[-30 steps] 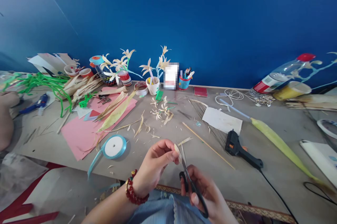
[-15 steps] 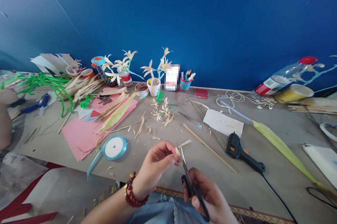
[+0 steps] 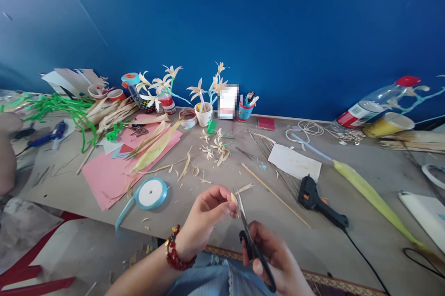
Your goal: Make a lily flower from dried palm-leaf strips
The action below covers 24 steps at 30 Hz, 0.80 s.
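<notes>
Between the thumb and fingertips of my left hand (image 3: 213, 208) is a small piece of pale corn husk (image 3: 234, 198). My right hand (image 3: 273, 252) grips black-handled scissors (image 3: 245, 226) with fingers through the loops. Their blades point away from me, slightly apart, right beside the husk piece. Behind my hands on the table lie small husk flowers (image 3: 216, 145) and curled husk scraps (image 3: 187, 166). A larger scrap of husk (image 3: 246, 189) lies just past the blade tips.
A roll of blue ribbon (image 3: 151, 193) and pink paper (image 3: 104, 177) lie left. A wooden stick (image 3: 276, 195), a black glue gun (image 3: 318, 203) with trailing cord and a long green husk (image 3: 371, 198) lie right. Cups, husk flowers and a tilted bottle (image 3: 371, 103) line the wall. Another person's arm (image 3: 6, 161) shows far left.
The scissor blades look slightly wider apart at the husk piece. Both hands stay in nearly the same place. The other person's arm at the far left has shifted slightly.
</notes>
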Each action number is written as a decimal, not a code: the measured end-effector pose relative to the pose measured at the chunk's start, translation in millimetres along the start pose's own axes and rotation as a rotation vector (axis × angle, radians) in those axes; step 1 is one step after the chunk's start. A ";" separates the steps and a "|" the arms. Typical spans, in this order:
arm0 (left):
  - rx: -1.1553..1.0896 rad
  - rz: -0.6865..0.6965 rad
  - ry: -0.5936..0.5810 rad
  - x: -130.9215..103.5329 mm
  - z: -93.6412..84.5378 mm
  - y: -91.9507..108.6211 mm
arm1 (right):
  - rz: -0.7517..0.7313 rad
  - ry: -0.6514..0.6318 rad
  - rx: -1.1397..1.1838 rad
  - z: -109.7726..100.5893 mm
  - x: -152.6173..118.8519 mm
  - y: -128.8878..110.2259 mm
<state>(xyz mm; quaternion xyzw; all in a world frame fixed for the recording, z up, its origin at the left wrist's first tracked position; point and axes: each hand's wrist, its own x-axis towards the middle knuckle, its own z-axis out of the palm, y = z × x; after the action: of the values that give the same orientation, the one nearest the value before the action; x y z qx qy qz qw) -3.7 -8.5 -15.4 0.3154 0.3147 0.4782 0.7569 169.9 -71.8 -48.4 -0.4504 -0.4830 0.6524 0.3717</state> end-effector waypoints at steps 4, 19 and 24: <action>0.025 0.015 0.012 0.0 1.0 0.4 | 0.011 0.034 0.017 1.1 -2.0 1.0; 0.026 0.002 0.000 -0.6 0.8 0.0 | -0.036 0.015 -0.098 -6.6 0.7 10.1; 0.053 0.014 0.020 -1.0 2.3 0.7 | -0.040 0.029 -0.133 -6.6 -0.6 10.2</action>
<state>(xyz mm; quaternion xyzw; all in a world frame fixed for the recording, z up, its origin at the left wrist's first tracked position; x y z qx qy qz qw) -2.6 -9.6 -13.4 0.3327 0.3327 0.4780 0.7417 175.8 -73.0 -58.9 -0.4739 -0.5286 0.6048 0.3609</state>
